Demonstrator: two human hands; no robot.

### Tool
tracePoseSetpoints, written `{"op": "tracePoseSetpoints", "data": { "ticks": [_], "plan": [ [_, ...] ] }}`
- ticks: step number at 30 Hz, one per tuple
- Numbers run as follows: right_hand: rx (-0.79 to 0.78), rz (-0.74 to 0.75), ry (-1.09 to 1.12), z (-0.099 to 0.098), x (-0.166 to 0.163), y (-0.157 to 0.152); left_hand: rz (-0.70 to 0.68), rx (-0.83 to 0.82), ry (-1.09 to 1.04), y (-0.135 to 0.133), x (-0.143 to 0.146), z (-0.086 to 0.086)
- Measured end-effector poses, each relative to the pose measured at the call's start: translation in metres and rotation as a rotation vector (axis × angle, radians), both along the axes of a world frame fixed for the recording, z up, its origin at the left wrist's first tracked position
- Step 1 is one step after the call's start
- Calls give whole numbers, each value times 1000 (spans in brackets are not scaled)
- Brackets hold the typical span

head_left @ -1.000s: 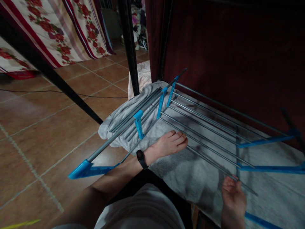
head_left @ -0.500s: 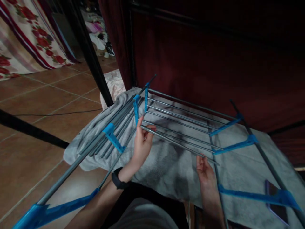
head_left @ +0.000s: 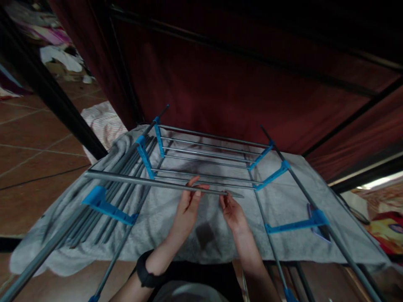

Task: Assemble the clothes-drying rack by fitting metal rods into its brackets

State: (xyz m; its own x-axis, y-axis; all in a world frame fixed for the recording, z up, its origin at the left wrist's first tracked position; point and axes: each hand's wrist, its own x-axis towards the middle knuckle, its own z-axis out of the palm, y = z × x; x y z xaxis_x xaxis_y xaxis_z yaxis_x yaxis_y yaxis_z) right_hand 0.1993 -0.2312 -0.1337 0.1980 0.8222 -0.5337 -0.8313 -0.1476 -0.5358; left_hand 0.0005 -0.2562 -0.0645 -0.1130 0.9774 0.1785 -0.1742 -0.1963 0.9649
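A grey metal rod [head_left: 126,179] runs crosswise over the rack, its left end lying above a bundle of loose rods [head_left: 108,205]. My left hand [head_left: 186,207] is closed around the rod, thumb in front. Close to its right end, the fingertips of my right hand [head_left: 232,212] pinch the same rod. Around my hands stands a rack frame of grey tubes with blue plastic brackets [head_left: 145,157]. Several crossbars [head_left: 208,149] span its far part between the brackets. Nearer brackets [head_left: 108,209] on the left and right have no bars between them.
The frame rests on a grey blanket [head_left: 217,235]. A phone [head_left: 321,235] lies beneath the right bracket. Dark red curtain [head_left: 201,88] hangs behind, and a black post [head_left: 63,96] rises at left. A striped cloth [head_left: 102,126] sits past the blanket's corner.
The view has turned right. The held rod has shifted leftward relative to the frame, its left end now reaching over the loose rods, and my hands are closer together.
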Motion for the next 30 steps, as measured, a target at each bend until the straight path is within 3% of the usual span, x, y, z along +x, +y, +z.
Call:
{"op": "tracePoseSetpoints", "data": {
  "ticks": [4, 6, 11, 15, 19, 26, 30],
  "plan": [
    [38, 343, -41, 0, 7, -12, 120, 147, -5, 12, -1, 19],
    [97, 398, -117, 5, 13, -19, 130, 214, -10, 19, -5, 38],
    [202, 226, -313, 32, 33, -24, 72, 362, 60, 27, -2, 85],
    [241, 69, -417, 51, 55, -19, -41, 474, 200, 30, 17, 102],
    [275, -37, -487, 62, 74, -18, -172, 554, 415, 34, 38, 93],
    [278, -174, -559, 61, 92, -20, -270, 346, 950, 39, 64, 35],
    [279, -200, -568, 51, 98, -18, -274, 279, 1239, 40, 71, 12]
  ]
}}
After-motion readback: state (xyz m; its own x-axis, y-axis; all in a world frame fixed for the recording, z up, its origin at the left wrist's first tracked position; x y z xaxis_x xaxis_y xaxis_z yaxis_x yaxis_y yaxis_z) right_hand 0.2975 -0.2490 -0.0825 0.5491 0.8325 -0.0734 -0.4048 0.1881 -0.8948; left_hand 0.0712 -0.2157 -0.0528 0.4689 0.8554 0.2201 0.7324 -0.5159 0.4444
